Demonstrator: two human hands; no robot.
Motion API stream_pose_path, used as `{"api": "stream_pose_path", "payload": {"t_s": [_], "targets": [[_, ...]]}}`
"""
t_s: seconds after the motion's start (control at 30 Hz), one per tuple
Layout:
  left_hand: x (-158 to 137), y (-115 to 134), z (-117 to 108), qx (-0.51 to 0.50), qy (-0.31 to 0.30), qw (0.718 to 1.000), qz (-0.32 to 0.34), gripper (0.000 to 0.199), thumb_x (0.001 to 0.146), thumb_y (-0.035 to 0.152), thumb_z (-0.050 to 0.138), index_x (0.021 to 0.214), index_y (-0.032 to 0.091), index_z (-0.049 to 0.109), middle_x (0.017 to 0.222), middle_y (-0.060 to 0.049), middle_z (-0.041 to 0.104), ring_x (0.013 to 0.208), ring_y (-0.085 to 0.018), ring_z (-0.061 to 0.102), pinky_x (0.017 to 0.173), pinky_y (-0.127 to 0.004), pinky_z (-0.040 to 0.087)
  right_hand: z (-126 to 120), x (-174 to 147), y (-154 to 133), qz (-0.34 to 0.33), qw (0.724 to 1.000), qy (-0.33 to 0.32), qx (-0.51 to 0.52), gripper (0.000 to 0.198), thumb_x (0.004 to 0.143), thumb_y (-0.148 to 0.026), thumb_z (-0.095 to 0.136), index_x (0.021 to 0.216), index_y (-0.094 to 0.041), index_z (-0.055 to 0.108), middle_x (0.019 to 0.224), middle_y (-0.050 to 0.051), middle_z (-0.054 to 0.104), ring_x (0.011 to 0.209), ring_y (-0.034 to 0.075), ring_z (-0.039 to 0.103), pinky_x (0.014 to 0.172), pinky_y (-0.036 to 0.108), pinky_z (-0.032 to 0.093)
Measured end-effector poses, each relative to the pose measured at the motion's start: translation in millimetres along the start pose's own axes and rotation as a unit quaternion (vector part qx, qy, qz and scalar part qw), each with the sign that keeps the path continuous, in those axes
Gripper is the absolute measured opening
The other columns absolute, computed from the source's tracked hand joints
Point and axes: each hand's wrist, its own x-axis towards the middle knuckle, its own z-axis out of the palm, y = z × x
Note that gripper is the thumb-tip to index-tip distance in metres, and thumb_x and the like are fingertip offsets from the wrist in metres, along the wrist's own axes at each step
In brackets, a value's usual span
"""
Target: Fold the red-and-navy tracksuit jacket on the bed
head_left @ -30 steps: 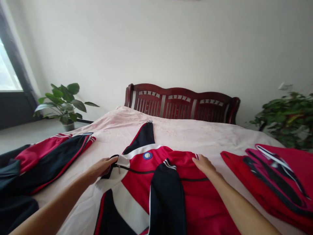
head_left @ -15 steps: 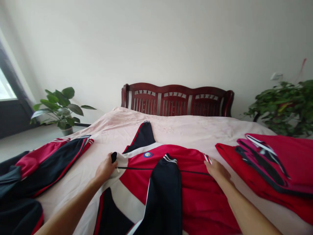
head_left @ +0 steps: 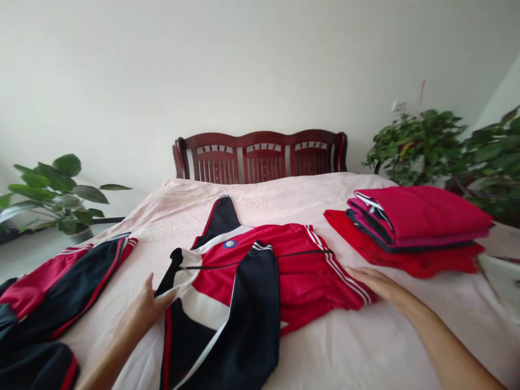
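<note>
left hand (head_left: 140, 311) flat on jacket (head_left: 260, 271) collar | right hand (head_left: 376, 283) at hem | bed (head_left: 284, 200)

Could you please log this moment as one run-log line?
left hand: flat at jacket collar | right hand: flat at hem | folded stack: right

The jacket's (head_left: 244, 281) lower end and the dark clothes (head_left: 36, 325) at left run past the frame's edge.

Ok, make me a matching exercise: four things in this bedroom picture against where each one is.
Things:
1. jacket
2. folded stack
3. headboard
4. left hand

Places:
A. far end of the bed
B. spread flat at the middle of the bed
C. on the jacket's near left edge
D. on the bed's right side

Pairs: 1-B, 2-D, 3-A, 4-C
</note>
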Motion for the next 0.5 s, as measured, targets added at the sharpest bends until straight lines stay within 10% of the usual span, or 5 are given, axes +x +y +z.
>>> {"api": "stream_pose_path", "payload": {"t_s": [0.13, 0.3, 0.5], "targets": [[-52, 51, -22, 0.072, 0.06, 0.989, 0.116, 0.069, 0.092, 0.058, 0.034, 0.146, 0.015, 0.04, 0.135, -0.021, 0.054, 0.119, -0.039, 0.058, 0.096, -0.052, 0.046, 1, -28, 11, 0.055, 0.996, 0.067, 0.004, 0.055, 0.07, -0.064, 0.066, 0.102, -0.02, 0.071, 0.099, 0.012, 0.076, 0.095, 0.031, 0.07, 0.083, 0.043, 0.053], [-147, 108, -4, 0.044, -0.119, 0.931, 0.342, 0.058, 0.08, 0.047, 0.064, 0.136, 0.036, 0.053, 0.132, -0.006, 0.063, 0.117, -0.03, 0.061, 0.098, -0.042, 0.049, 30, -29, 15, -0.127, 0.974, 0.178, -0.057, 0.049, 0.067, -0.05, 0.068, 0.104, -0.018, 0.069, 0.118, 0.013, 0.07, 0.119, 0.031, 0.06, 0.105, 0.043, 0.043], [-158, 115, 18, 0.146, -0.135, 0.914, 0.354, 0.07, 0.07, 0.002, 0.05, 0.133, 0.032, 0.057, 0.13, -0.007, 0.064, 0.116, -0.026, 0.062, 0.096, -0.039, 0.05, 42, -32, -9, -0.157, 0.954, 0.22, -0.13, 0.037, 0.075, -0.039, 0.053, 0.103, -0.021, 0.068, 0.113, 0.008, 0.072, 0.111, 0.025, 0.064, 0.102, 0.037, 0.045]]}}
